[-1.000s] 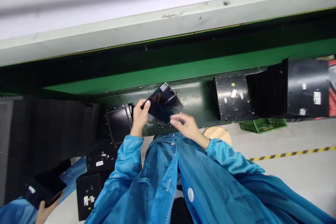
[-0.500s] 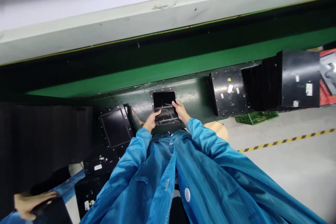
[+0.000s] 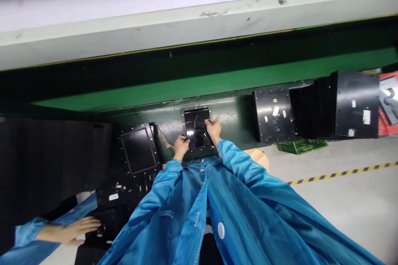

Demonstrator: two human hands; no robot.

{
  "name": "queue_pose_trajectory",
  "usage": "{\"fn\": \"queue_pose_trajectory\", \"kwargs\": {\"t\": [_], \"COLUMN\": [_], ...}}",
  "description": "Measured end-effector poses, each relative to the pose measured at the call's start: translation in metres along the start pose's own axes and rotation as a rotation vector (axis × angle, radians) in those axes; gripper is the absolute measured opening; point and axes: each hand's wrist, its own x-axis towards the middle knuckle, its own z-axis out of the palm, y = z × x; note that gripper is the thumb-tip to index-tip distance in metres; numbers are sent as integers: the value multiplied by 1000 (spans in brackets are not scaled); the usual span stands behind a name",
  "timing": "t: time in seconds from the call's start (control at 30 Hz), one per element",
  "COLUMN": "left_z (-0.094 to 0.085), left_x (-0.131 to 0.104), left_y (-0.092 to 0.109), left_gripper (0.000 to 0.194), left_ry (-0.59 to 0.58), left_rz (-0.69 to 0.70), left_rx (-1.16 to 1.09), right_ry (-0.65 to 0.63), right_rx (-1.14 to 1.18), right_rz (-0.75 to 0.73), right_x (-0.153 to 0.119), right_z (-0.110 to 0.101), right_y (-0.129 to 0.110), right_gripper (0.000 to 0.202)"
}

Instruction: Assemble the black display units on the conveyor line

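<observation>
A glossy black rectangular panel [image 3: 195, 126] lies flat in a riveted frame on the dark green bench top right in front of me. My left hand [image 3: 180, 146] rests its fingers on the panel's near left corner. My right hand [image 3: 214, 129] pinches the panel's right edge near the top. Both my arms are in blue smock sleeves. Whether the panel is lifted off the frame I cannot tell.
A second framed black panel [image 3: 139, 150] sits to the left. Black trays with white stickers [image 3: 273, 115] [image 3: 357, 104] stand at the right, by a green crate [image 3: 301, 146]. A co-worker's hand [image 3: 70, 231] lies on black trays at lower left. A striped line [image 3: 342, 172] marks the floor.
I brought the tilted panel down from my left hand onto the framed spot, and both hands now hold its edges. The co-worker's hand moved onto the trays at lower left.
</observation>
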Motion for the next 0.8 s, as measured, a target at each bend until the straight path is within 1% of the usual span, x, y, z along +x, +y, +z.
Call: {"fn": "queue_pose_trajectory", "kwargs": {"t": [0.07, 0.13, 0.2, 0.27, 0.33, 0.37, 0.43, 0.5, 0.53, 0.6, 0.67, 0.8], "left_z": [0, -1, -4, -8, -12, -14, -18, -20, -20, -19, -17, -14], "left_x": [-4, -7, -8, -7, -5, -5, -5, -7, -8, -9, -9, -9], "left_y": [-3, -3, 0, 6, 10, 10, 6, -2, -7, -15, -18, -13], "left_gripper": [27, 24, 18, 13, 15, 19, 31, 39, 41, 42, 42, 42], "left_ry": [2, 31, 90, 141, 161, 154, 82, -24, -62, -77, -68, -111], "left_rz": [12, 30, 73, 116, 124, 111, 67, 17, -4, -35, -68, -126], "left_rx": [-7, 50, 203, 382, 505, 542, 596, 619, 618, 610, 620, 667], "right_ry": [-27, -67, -98, -114, -110, -108, -142, -219, -254, -284, -273, -253], "right_rx": [-117, -220, -271, -261, -240, -239, -271, -315, -331, -347, -346, -358], "right_rz": [-67, -162, -245, -273, -248, -225, -174, -122, -101, -62, -32, 7], "right_x": [0, -1, 0, 0, -2, -4, -13, -26, -32, -41, -46, -46], "right_z": [-9, -17, -23, -27, -33, -37, -47, -56, -60, -64, -65, -64], "right_y": [1, 1, 1, 3, 11, 18, 36, 58, 68, 82, 89, 88], "right_gripper": [25, 19, 15, 15, 16, 17, 29, 43, 46, 45, 41, 36]}}
